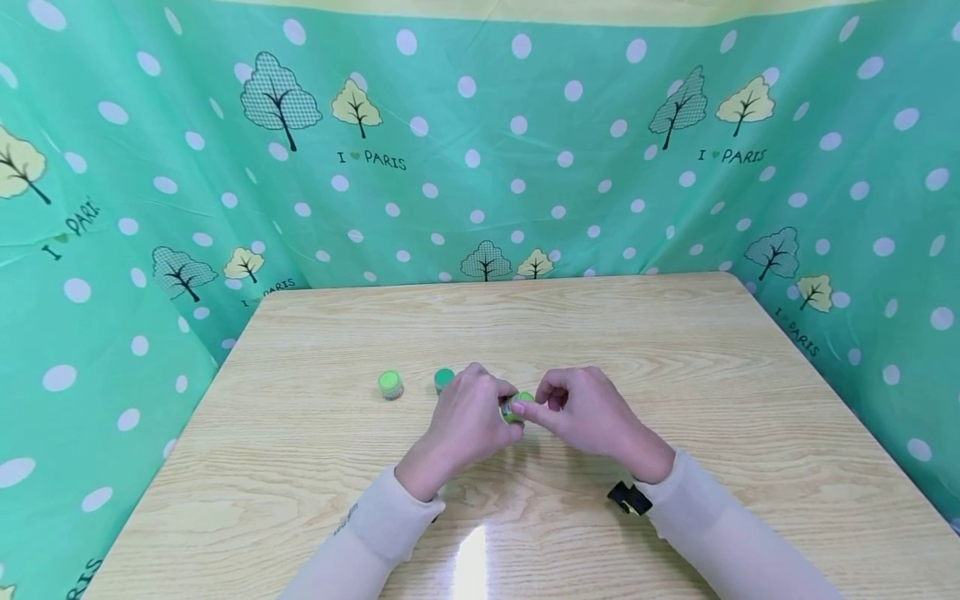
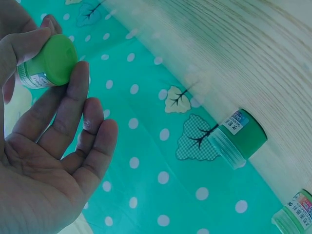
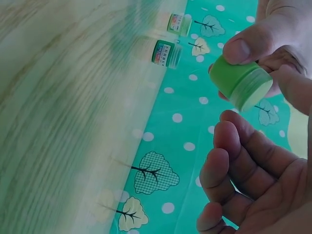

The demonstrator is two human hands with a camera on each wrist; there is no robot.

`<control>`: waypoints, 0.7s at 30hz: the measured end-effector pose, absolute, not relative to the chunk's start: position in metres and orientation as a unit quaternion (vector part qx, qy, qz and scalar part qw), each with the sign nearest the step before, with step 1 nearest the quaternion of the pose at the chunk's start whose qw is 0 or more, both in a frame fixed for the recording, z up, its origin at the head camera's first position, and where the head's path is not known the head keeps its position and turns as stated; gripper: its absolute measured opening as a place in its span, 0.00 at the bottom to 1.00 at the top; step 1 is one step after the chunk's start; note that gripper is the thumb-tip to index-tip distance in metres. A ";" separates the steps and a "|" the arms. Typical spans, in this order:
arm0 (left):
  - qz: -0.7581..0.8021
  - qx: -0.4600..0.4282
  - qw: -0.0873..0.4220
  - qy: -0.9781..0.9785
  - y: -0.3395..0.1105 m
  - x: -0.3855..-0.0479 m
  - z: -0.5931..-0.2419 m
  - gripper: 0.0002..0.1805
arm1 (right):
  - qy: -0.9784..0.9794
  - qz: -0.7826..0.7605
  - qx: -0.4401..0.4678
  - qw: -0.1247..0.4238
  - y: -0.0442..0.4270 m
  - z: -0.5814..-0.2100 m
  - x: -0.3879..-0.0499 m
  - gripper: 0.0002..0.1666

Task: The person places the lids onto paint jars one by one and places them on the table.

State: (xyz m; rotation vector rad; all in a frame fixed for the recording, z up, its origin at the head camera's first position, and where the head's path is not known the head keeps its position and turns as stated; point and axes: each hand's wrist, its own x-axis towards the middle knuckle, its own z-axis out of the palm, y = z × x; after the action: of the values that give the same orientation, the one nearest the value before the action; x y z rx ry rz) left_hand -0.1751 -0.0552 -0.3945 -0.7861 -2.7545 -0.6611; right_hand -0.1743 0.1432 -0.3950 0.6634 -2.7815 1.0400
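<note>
My left hand pinches a small light green paint jar between thumb and fingers, above the table. In the right wrist view, the jar is tilted and its clear lid faces my right hand. The right hand's thumb lies against or right beside the jar, while its other fingers are loosely bent and apart from it. A dark green paint jar stands just beyond my left hand. Another light green paint jar stands farther left, also upright.
A light wooden table lies under both hands. Behind and beside it hangs a green polka-dot cloth printed with trees. A black buckle sits at the right wrist.
</note>
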 end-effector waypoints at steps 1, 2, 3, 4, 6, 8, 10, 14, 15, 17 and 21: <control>-0.224 -0.266 0.101 -0.932 -0.055 -0.175 -0.394 0.17 | -0.911 0.342 0.222 0.055 0.144 -0.395 -0.174 0.19; -0.224 -0.266 0.102 -0.932 -0.055 -0.175 -0.394 0.17 | -0.909 0.343 0.229 0.061 0.144 -0.394 -0.174 0.19; -0.224 -0.267 0.103 -0.932 -0.055 -0.175 -0.394 0.17 | -0.906 0.343 0.238 0.069 0.145 -0.394 -0.175 0.19; -0.224 -0.268 0.104 -0.931 -0.056 -0.175 -0.394 0.17 | -0.903 0.343 0.248 0.076 0.145 -0.394 -0.175 0.20; -0.226 -0.270 0.107 -0.930 -0.056 -0.175 -0.395 0.16 | -0.895 0.344 0.270 0.087 0.146 -0.394 -0.176 0.22; -0.228 -0.273 0.110 -0.928 -0.056 -0.176 -0.395 0.14 | -0.888 0.345 0.288 0.093 0.147 -0.394 -0.176 0.23; -0.231 -0.275 0.112 -0.927 -0.056 -0.176 -0.396 0.11 | -0.882 0.346 0.304 0.094 0.148 -0.395 -0.177 0.23; -0.235 -0.276 0.113 -0.925 -0.056 -0.176 -0.396 0.08 | -0.877 0.342 0.322 0.097 0.148 -0.395 -0.177 0.22; -0.236 -0.276 0.113 -0.925 -0.056 -0.176 -0.396 0.08 | -0.876 0.341 0.326 0.099 0.148 -0.395 -0.177 0.22; -0.237 -0.276 0.114 -0.924 -0.056 -0.176 -0.395 0.08 | -0.875 0.339 0.329 0.104 0.148 -0.396 -0.177 0.22; -0.237 -0.278 0.116 -0.924 -0.055 -0.176 -0.395 0.08 | -0.874 0.339 0.332 0.107 0.148 -0.396 -0.178 0.21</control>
State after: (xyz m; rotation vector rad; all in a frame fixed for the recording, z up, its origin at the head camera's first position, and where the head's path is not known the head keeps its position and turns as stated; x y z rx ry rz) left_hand -0.1762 -0.0554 -0.3953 -0.8150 -2.7056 -0.6951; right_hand -0.1776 0.1477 -0.3962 0.9767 -2.5736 0.9969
